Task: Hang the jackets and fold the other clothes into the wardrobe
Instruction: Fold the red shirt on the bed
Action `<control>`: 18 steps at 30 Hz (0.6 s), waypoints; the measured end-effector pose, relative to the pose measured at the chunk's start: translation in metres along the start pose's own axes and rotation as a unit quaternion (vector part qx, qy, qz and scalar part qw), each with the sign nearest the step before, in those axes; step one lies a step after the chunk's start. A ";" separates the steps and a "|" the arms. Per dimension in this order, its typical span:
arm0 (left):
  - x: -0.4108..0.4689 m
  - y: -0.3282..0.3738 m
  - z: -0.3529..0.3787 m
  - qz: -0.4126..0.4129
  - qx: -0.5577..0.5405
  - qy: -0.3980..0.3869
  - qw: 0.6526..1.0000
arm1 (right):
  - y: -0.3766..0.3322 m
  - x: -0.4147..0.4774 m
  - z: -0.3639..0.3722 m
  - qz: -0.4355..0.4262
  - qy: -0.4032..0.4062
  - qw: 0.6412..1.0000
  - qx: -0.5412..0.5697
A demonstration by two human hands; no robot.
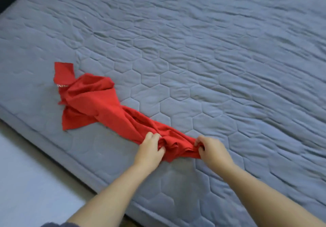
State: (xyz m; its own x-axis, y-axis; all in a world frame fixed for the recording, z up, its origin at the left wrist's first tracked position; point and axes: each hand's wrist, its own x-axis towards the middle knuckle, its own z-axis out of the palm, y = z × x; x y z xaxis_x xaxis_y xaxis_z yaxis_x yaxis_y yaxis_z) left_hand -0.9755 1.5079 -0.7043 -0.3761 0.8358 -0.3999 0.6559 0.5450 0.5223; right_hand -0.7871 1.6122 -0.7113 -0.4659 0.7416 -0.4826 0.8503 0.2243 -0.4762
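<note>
Both hands gripping near end of red shirt (pixel 91 101): left hand (pixel 150 150) and right hand (pixel 212 150) pinch bunched fabric; the rest trails away leftward across blue mattress (pixel 211 59).
</note>
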 end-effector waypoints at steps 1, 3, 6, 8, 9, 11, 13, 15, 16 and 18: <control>-0.011 0.023 0.019 0.013 -0.020 -0.028 0.999 | 0.020 -0.015 -0.013 0.027 0.009 0.999 -0.018; -0.033 0.070 0.055 0.043 -0.048 -0.088 0.994 | 0.062 -0.047 -0.044 0.099 0.035 0.993 -0.055; -0.069 0.143 0.090 0.116 -0.071 -0.194 0.972 | 0.127 -0.103 -0.096 0.240 0.063 0.961 -0.121; -0.093 0.183 0.097 0.161 -0.101 -0.252 0.949 | 0.164 -0.136 -0.124 0.325 0.070 0.924 -0.187; -0.103 0.196 0.098 0.171 -0.128 -0.278 0.937 | 0.178 -0.150 -0.133 0.365 0.065 0.901 -0.226; -0.112 0.202 0.101 0.146 -0.153 -0.315 0.925 | 0.197 -0.168 -0.141 0.411 0.042 0.861 -0.297; -0.104 0.185 0.101 0.125 -0.105 -0.254 0.953 | 0.204 -0.172 -0.135 0.371 0.022 0.867 -0.331; -0.082 0.160 0.093 0.120 -0.002 -0.092 0.989 | 0.197 -0.162 -0.118 0.297 0.008 0.909 -0.293; -0.071 0.148 0.085 0.107 0.049 -0.001 0.993 | 0.188 -0.154 -0.106 0.258 0.001 0.934 -0.247; -0.045 0.128 0.063 0.052 0.125 0.139 0.981 | 0.163 -0.132 -0.081 0.181 -0.001 0.975 -0.131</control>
State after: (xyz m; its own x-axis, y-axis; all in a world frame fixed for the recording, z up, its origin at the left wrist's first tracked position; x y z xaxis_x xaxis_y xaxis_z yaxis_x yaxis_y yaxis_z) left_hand -0.8336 1.5357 -0.6670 -0.4400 0.8905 -0.1157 0.8269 0.4521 0.3346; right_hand -0.5672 1.6019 -0.6661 -0.1233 0.8004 -0.5866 0.9924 0.1014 -0.0702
